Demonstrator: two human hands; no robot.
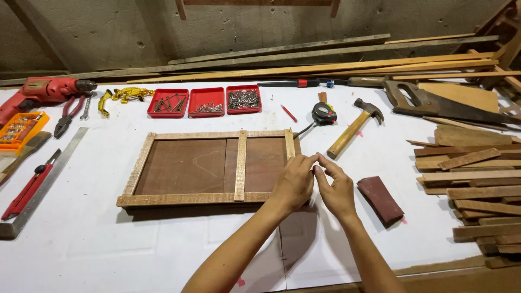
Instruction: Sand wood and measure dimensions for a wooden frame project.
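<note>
Wooden frame [209, 165], brown panel inside

Wooden frame [209, 165] flat on worktop [108, 239], centre. Left hand [294, 182] and right hand [336, 187] together at frame's right end. Three trays [205, 101] in row behind frame. Tape measure [323, 113] and hammer [354, 128] behind hands. Sanding block [380, 199] just right of right hand. Offcut pile [477, 184] far right. Drill [40, 92], pliers [68, 115], steel rule [40, 187] far left. Saw [439, 106] back right; long battens [325, 62] along wall.

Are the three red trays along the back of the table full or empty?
Partly filled: each red tray holds nails or screws.
</note>
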